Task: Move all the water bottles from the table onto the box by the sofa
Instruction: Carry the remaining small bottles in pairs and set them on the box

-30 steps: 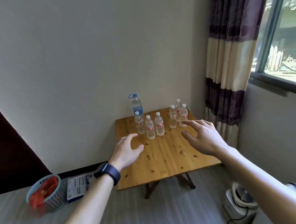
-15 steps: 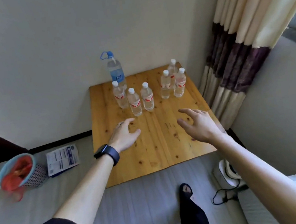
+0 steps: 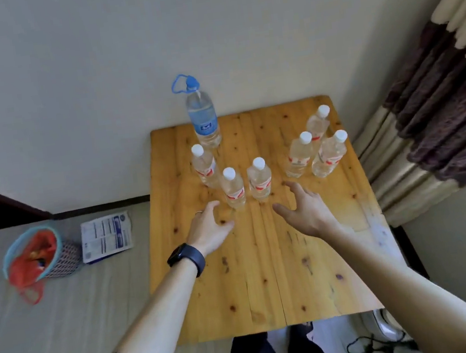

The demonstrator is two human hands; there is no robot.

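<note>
Head view showed both hands stretched out over the wooden table (image 3: 266, 260), each open and holding nothing. The left hand (image 3: 209, 228) had its fingers spread in a wide curl, just short of the nearest small bottle (image 3: 234, 189), which stood a little beyond and to the right of its fingertips. The right hand (image 3: 304, 211) was opened just as wide, thumb pointing left, with the second small bottle (image 3: 260, 180) standing just beyond and to the left of it. These two bottles stood side by side, upright, long axes vertical, so a grasp would likely have to wrap around their sides. Each hand looked about equally near to its own bottle.

A third small bottle (image 3: 204, 166) stood farther back on the left, close behind the nearest one, and a tall bottle (image 3: 202, 115) with a blue cap and blue label stood at the far edge near the wall. On the far right, three more small bottles (image 3: 318, 147) clustered tightly, apparently touching. The small ones were clear, white-capped, red-labelled and looked full. All seven bottles were on the table; the box and sofa were not in sight.
</note>
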